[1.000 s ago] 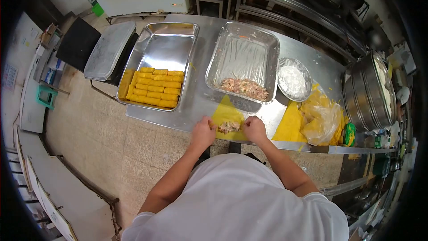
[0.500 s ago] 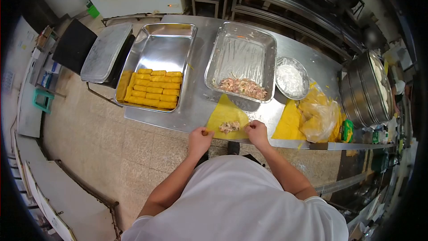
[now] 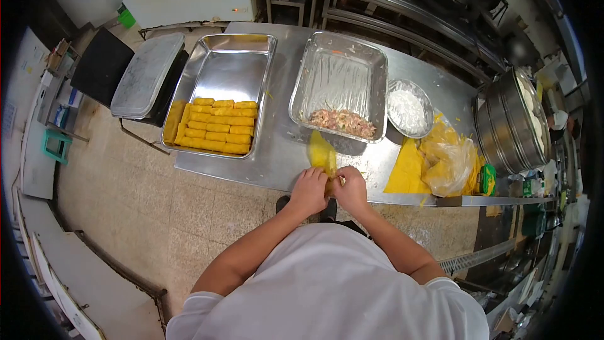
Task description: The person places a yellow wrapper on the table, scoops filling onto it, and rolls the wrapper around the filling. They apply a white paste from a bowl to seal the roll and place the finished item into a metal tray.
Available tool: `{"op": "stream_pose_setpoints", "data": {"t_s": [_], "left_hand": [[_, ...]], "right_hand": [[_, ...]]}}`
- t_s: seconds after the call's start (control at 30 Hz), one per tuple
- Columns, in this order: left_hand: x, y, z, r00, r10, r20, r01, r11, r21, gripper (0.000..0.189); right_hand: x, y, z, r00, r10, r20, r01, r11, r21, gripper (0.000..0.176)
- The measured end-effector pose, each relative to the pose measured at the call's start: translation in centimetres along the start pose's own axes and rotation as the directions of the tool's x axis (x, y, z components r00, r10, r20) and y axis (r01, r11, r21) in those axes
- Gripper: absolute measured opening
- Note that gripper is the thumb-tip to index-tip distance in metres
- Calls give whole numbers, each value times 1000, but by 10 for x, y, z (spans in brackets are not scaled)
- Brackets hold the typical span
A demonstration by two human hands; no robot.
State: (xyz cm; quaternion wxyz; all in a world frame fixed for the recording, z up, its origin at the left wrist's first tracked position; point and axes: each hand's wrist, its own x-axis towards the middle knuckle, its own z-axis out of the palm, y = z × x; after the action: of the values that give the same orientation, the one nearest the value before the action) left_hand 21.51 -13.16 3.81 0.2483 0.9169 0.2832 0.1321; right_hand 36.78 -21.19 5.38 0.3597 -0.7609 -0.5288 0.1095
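At the front edge of the steel table, both of my hands close in on one yellow wrapper sheet [image 3: 321, 149]. My left hand [image 3: 310, 191] is closed on its left side, and my right hand [image 3: 350, 187] grips the right side close by. The wrapper's sides are folded inward, with its pointed end lying flat toward the meat tray. The filling inside is mostly hidden by my fingers. Just beyond is a metal tray [image 3: 340, 82] with minced meat filling [image 3: 343, 123] at its near end. To the left, a second tray [image 3: 234, 66] holds rows of yellow rolls [image 3: 220, 127].
A bowl of white paste or powder [image 3: 409, 108] stands right of the meat tray. Stacked yellow wrappers [image 3: 402, 170] and a plastic bag [image 3: 453, 167] lie at the right front. Steel steamers [image 3: 506, 123] stand at the table's right end; a lidded black container [image 3: 150, 75] is at left.
My hands have come together from the wrapper's two corners, folding its sides inward. The filling, visible in the middle before, is now mostly covered.
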Motion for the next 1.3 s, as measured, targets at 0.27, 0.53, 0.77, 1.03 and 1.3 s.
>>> {"op": "stream_pose_setpoints", "data": {"t_s": [0.27,0.53,0.77,1.03,1.3], "left_hand": [[-4,-23,-9,999,-31,13,33,982,-185,59],[-7,-22,-13,999,-30,-35,20,967,-254,71],[-4,-24,-25,990,124,68,-116,987,-114,90],[-17,-35,5,980,175,92,-167,982,-94,64],[-5,-32,27,992,-28,-127,-9,959,-282,43]], "right_hand": [[14,6,14,931,-294,215,329,933,-149,15],[15,9,13,879,-382,285,437,884,-165,17],[22,6,-32,875,-346,338,283,933,224,51],[14,46,-41,746,-394,537,482,876,-27,63],[2,34,-24,860,-407,308,417,908,36,36]]}}
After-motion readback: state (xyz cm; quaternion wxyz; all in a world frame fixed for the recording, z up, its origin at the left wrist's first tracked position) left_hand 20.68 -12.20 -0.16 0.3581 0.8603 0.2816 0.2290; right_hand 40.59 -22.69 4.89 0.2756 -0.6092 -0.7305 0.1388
